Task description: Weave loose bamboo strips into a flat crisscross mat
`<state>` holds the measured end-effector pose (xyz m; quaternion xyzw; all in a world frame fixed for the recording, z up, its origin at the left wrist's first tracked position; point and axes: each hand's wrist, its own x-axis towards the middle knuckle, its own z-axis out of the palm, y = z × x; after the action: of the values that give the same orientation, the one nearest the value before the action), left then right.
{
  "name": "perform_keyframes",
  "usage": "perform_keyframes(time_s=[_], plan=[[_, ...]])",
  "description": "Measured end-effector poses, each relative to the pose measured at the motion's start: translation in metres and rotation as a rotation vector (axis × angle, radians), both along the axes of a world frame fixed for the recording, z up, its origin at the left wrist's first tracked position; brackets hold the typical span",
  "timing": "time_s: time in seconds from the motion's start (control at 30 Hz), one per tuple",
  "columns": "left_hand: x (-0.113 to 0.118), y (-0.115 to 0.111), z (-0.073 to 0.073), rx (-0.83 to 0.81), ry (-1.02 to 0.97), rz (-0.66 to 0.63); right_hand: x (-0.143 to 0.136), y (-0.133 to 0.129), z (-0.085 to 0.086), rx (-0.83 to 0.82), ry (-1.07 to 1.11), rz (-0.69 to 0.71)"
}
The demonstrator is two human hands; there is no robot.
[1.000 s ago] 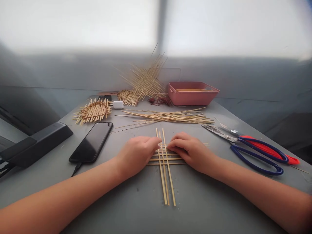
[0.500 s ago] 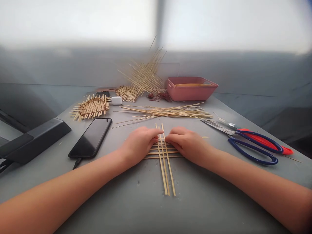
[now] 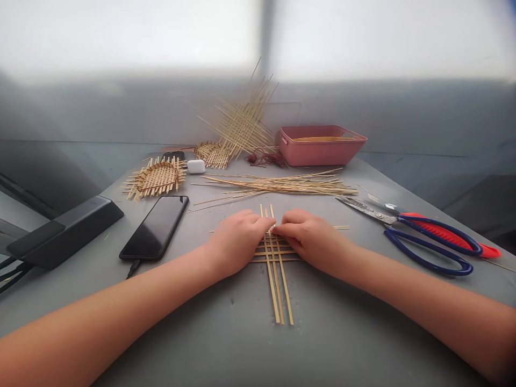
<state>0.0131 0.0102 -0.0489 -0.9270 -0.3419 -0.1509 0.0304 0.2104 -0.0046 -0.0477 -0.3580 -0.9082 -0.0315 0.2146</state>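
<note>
A small weave of thin bamboo strips [image 3: 277, 285] lies flat on the table in front of me. Three long strips run toward me, crossed by several sideways ones. Over the left side of the weave, my left hand [image 3: 237, 240] is closed, its thumb and fingertips pressed on the strips near the far crossings. My right hand [image 3: 312, 235] pinches at the same spot from the right, its fingertips almost meeting the left thumb. One cross strip [image 3: 342, 227] sticks out behind my right hand. The pinched parts are mostly hidden by my fingers.
Loose bamboo strips [image 3: 282, 184] lie beyond my hands. Scissors [image 3: 387, 217] and a red-handled tool [image 3: 489, 250] are right; a phone [image 3: 157, 228] and black box [image 3: 66, 231] left. A pink basket [image 3: 322, 153], woven pieces [image 3: 159, 177] and a white case [image 3: 196, 166] stand farther back.
My left hand has moved a little right, its thumb now nearer my right fingertips. A cross strip's ends now show past both hands. The whole view has shifted slightly.
</note>
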Motion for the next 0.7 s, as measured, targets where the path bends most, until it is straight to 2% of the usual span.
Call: perform_keyframes(time_s=[0.37,0.57,0.7], plan=[[-0.002,0.0,0.007,-0.059,0.118,-0.024,0.003,0.003,0.003,-0.099,0.031,0.003],[-0.002,-0.001,0.007,-0.073,0.066,0.019,0.004,0.002,0.003,-0.081,0.032,-0.002],[-0.006,0.001,0.013,-0.097,0.089,-0.033,0.01,0.003,0.011,-0.181,0.016,0.026]])
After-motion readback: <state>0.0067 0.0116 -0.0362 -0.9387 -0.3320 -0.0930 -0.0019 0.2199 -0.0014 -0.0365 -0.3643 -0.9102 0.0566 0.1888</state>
